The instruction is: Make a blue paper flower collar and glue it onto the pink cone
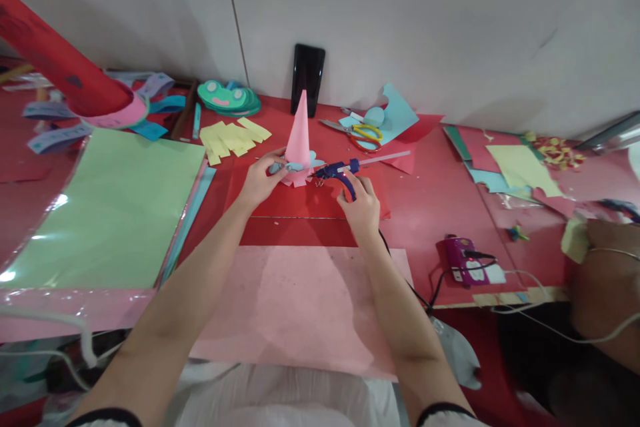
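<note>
A pink paper cone (299, 137) stands upright on the red sheet, with a fringed lower edge and light blue paper pieces (295, 166) around its base. My left hand (263, 179) is closed at the cone's left side, its fingers pinching a light blue piece against it. On the right, my right hand (361, 203) is wrapped round the handle of a blue glue gun (336, 171). The gun's nozzle points left at the cone's base, and a long clear glue stick (385, 157) sticks out of its back.
Scissors (357, 135), blue paper scraps (397, 113) and a black phone (307, 77) lie behind. Yellow strips (233, 139), green frog cutouts (227, 99) and green sheets (113, 207) are left. A purple power box (465, 261) with cables sits right, near another person's arm (607, 280).
</note>
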Demonstrator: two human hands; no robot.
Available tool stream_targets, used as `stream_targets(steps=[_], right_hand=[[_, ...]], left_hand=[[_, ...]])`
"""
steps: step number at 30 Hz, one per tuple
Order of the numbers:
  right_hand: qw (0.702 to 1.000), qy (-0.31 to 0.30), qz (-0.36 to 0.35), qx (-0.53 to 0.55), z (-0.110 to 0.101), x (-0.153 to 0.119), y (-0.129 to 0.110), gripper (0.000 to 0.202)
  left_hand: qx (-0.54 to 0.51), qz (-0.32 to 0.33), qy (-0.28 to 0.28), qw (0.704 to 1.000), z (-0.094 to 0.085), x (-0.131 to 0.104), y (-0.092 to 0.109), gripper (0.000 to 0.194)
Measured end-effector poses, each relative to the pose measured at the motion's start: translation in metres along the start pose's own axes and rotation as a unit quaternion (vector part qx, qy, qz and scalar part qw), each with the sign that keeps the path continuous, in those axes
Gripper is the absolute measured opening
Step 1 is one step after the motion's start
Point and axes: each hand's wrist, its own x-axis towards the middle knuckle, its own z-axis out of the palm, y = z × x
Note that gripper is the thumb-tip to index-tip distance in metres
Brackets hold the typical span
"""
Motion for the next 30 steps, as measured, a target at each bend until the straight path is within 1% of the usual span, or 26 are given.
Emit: stream_targets(steps=[5, 11, 15, 18, 21, 30], right_hand=[[0.999, 0.012, 0.011, -0.041, -0.0034, -0.0011, -0.0029, 0.046], [0.998, 0.003, 0.028, -0.053, -0.0068, -0.0012, -0.0028, 0.045], [0.998, 0.004, 0.04, -0.056, -0.0067, -0.0008, -0.002, 0.045], [0.997, 0.014, 0.057, -0.051, -0.0059, -0.0005, -0.0004, 0.046], [0.997, 0.015, 0.062, -0.041, -0.0048, -0.0001, 0.0008, 0.046], [0.999, 0.009, 0.046, -0.009, -0.0012, 0.001, 0.0007, 0.046]], left_hand=[[-0.012, 0.011, 0.001, 1.0, -0.0009, -0.0001, -0.0003, 0.007], [0.016, -0.002, -0.013, 1.0, -0.0027, -0.0001, 0.0002, 0.009], [-0.003, 0.012, -0.011, 1.0, -0.0032, 0.0001, -0.0006, 0.012], [-0.025, 0.016, -0.024, 0.999, -0.0045, 0.0001, -0.0005, 0.016], [-0.028, 0.004, -0.04, 0.999, -0.0058, 0.0002, 0.0009, 0.019], [-0.038, -0.014, -0.04, 0.998, -0.0064, 0.0005, 0.0052, 0.021]])
